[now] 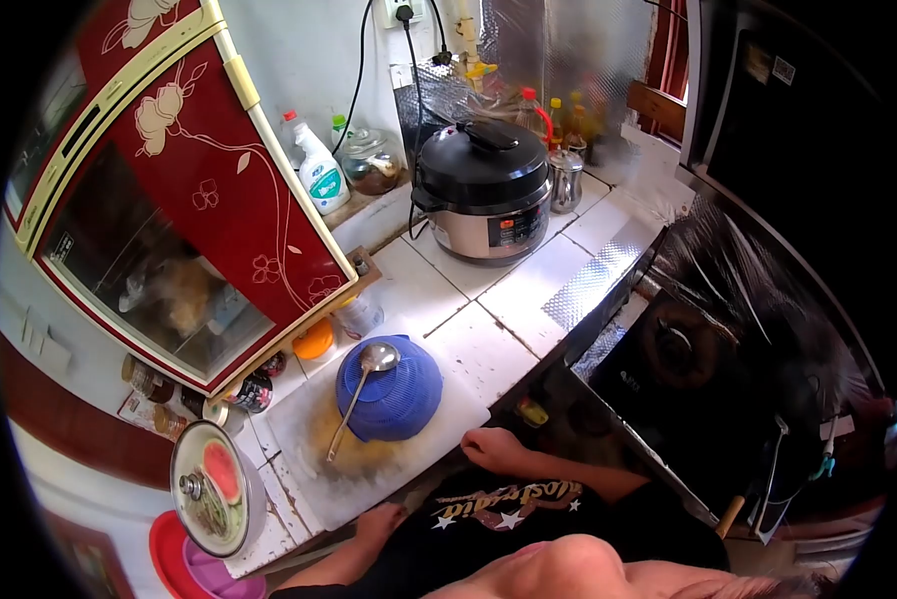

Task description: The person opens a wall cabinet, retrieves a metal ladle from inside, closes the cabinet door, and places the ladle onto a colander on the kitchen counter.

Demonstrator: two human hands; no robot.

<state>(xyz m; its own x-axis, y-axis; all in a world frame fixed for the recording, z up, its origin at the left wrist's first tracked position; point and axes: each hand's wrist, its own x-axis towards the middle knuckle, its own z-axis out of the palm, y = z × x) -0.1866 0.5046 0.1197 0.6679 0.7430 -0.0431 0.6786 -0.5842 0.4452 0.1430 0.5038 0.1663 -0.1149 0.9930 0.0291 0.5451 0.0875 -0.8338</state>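
- Right hand (493, 450): fingers look curled in together just off the near edge of the cutting board (358, 489); palm side hidden, so we cannot tell whether anything is gripped.
- Left hand (379, 522): lower and nearer the body, blurred; we cannot tell whether the fingers are apart or together.
- Blue mesh basket (408, 394): dome up on the board, beyond the left hand, forward and left of the right; we see neither hand touching it.
- Ladle (378, 356): bowl resting on the basket's top, handle slanting down toward the left hand's side.
- Round pot (253, 494), left of the left hand: we make out a watermelon piece (222, 469) under its clear lid.
- Electric cooker (483, 225): well beyond the right hand, lid on.
- Gas stove (673, 344): right of the right hand.
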